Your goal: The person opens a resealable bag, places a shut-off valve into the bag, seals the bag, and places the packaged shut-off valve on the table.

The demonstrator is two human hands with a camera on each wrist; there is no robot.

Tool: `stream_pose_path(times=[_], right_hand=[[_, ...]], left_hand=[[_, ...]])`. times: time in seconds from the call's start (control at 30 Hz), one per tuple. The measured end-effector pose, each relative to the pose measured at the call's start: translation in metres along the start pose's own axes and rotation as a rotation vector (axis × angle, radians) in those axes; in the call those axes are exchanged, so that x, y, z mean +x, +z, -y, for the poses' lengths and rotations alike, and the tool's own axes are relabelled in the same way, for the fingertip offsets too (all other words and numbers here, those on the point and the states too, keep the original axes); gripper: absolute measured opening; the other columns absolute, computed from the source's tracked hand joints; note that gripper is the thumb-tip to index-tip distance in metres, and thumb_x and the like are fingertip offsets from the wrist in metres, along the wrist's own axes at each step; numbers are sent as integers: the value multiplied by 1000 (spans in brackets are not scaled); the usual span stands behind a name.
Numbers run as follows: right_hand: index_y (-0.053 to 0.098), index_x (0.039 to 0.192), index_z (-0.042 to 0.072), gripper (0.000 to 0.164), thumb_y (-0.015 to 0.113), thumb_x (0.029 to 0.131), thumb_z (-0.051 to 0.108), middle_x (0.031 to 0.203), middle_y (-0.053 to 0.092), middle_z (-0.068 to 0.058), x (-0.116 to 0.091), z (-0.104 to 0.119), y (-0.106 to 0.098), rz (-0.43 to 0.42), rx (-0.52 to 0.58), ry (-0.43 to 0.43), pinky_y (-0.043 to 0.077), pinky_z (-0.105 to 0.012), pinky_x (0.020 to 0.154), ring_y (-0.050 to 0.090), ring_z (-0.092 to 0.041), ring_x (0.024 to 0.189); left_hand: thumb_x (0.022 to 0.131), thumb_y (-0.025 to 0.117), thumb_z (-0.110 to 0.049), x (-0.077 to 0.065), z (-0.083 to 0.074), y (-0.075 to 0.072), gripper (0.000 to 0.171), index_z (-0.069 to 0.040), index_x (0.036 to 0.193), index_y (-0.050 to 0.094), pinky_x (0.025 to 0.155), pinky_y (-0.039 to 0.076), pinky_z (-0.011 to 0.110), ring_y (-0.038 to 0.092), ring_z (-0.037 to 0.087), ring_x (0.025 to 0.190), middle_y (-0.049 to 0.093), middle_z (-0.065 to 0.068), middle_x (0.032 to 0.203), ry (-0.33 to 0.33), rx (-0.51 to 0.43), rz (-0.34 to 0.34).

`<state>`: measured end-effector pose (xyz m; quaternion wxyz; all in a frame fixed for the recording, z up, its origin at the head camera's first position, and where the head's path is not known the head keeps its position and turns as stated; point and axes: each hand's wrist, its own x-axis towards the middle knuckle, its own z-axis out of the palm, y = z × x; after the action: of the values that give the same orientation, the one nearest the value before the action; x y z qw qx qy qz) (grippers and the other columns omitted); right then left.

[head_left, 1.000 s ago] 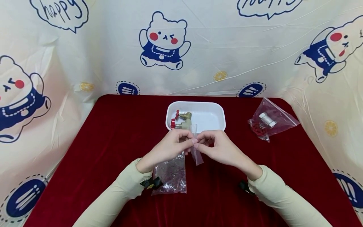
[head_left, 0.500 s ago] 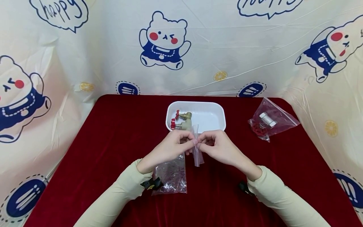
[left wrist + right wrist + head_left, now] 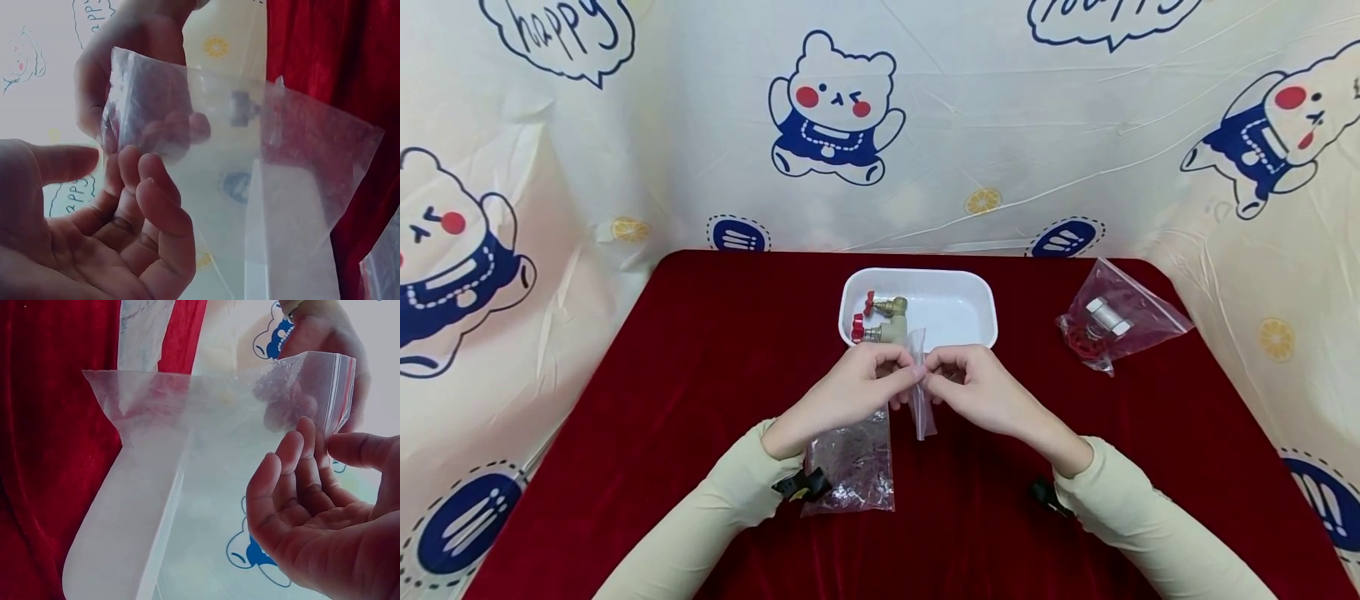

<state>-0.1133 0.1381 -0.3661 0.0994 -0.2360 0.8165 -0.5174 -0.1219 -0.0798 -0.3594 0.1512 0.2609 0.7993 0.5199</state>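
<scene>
Between both hands hangs a clear zip-lock bag (image 3: pixel 922 417), its zip edge uppermost and its body drooping below. My left hand (image 3: pixel 857 383) pinches that edge between thumb and fingers, and my right hand (image 3: pixel 973 383) pinches it right beside. In the right wrist view the zip-lock bag (image 3: pixel 219 406) shows a red line along its top and no item inside. The left wrist view shows the same bag (image 3: pixel 225 125) stretching out past the fingertips. A second clear bag (image 3: pixel 853 467) lies flat on the table under my left wrist.
Beyond the hands stands a white tray (image 3: pixel 955 304), holding a brass valve (image 3: pixel 891 307) and a pale valve (image 3: pixel 891 331), both with red handles. A bagged valve (image 3: pixel 1105 317) with a red handwheel lies at the right. Red cloth (image 3: pixel 715 333) covers the table; printed curtains surround it.
The fingertips have shifted slightly to the right along with the pinched bag, whose lower end has turned a little. Everything else stays in place.
</scene>
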Motion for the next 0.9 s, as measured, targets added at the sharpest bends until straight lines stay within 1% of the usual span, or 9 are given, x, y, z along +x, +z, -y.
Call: stream_pose_path(times=[0.07,0.13,0.27,0.37,0.6,0.8,0.9], right_hand=[[77,96,8,15,63,102,9,80,67,-2,0,1,0,1,-7,-3,48,-26,63,57,-16,69],[77,96,8,16,62,102,8,79,67,-3,0,2,-1,4,-6,3,47,-26,63,57,-15,69],[76,93,8,16,62,101,7,78,66,0,-1,3,-1,12,3,13,46,-26,63,56,-15,68],[75,91,7,16,63,101,6,79,66,1,-1,3,-1,17,13,12,47,-25,64,56,-15,69],[75,90,7,16,62,100,5,84,70,-1,-1,3,-1,35,31,6,50,-26,67,60,-15,73],[74,92,4,16,60,101,2,89,71,-2,0,3,-1,55,73,9,56,-28,72,64,-17,78],[72,92,4,16,60,101,3,87,69,-2,0,2,0,69,85,10,56,-29,71,63,-17,77]], left_hand=[[107,63,-27,0,1,-1,29,-8,87,70,56,51,31,67,31,69,66,4,77,-7,24,4],[107,62,-28,0,0,-3,30,-8,87,70,56,52,32,67,27,68,66,3,79,-11,50,16],[108,57,-19,0,-1,-5,25,-7,91,72,57,53,32,67,23,67,67,2,77,1,65,56],[108,55,-13,-1,-2,-4,23,-7,95,73,59,54,32,67,25,68,67,2,76,13,69,72],[106,56,-11,-3,-6,-2,20,-7,91,70,58,52,30,67,35,72,66,3,75,8,80,57],[103,55,-9,-2,-2,-1,21,-7,89,70,57,50,29,66,33,70,66,1,73,28,71,43],[102,55,-8,-2,-2,-1,21,-8,86,69,56,48,28,65,30,69,65,0,72,36,70,40]])
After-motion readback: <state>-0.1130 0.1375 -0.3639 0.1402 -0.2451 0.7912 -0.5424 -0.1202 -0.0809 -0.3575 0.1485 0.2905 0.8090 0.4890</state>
